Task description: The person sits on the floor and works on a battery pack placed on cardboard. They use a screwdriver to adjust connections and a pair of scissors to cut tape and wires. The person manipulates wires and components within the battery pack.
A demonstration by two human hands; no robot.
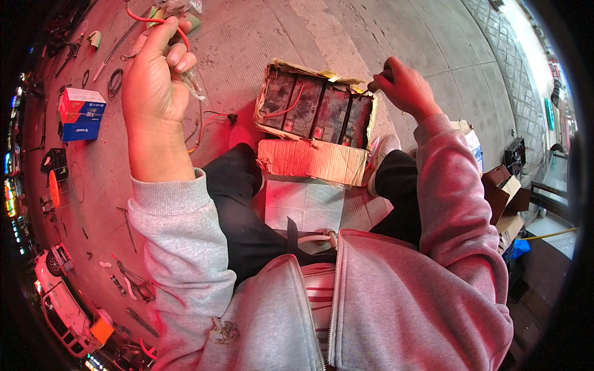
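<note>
A torn cardboard box (312,162) stands on the floor between my feet, its front flap folded down. Several dark, scuffed block-shaped batteries (303,105) sit side by side inside it, and a short red wire lies over the left ones. My left hand (161,77) is raised to the upper left, its fingers closed on a red wire (145,19). A strip of clear plastic (195,86) hangs beside those fingers. Just past the box's right corner, my right hand (405,86) is closed around a small dark thing, mostly hidden by the fingers.
A blue, red and white carton (82,114) stands on the floor at left. Loose wires with a black connector (232,118) lie left of the box. Scattered tools (133,278) and a white toy-like vehicle (62,303) are at lower left. Opened cartons (507,191) are at right.
</note>
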